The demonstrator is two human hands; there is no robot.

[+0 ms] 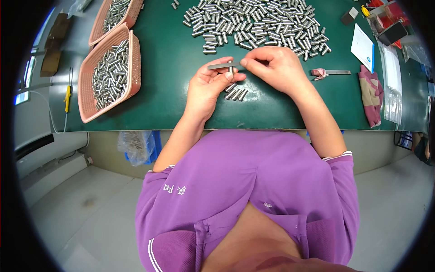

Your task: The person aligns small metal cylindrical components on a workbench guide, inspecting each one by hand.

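My left hand [206, 88] is closed, holding a short shiny metal pin [230, 69] upright between thumb and fingers. A flat grey metal strip [219, 66] lies across the upper part of the pin. My right hand [277, 68] pinches the strip's right end between thumb and forefinger; the fingertips partly hide that end. Just below my hands, several loose pins [236, 94] lie side by side on the green table. Beyond my hands spreads a large heap of similar pins [253, 25].
Two pink plastic baskets of pins stand at left, the nearer basket [82, 86] beside a yellow-handled tool [68, 99]. At right lie a metal strip with a pink-wrapped end [337, 72], a white card [362, 47] and a maroon-and-tan cloth [370, 97]. The green table's [272, 115] front edge is close to my body.
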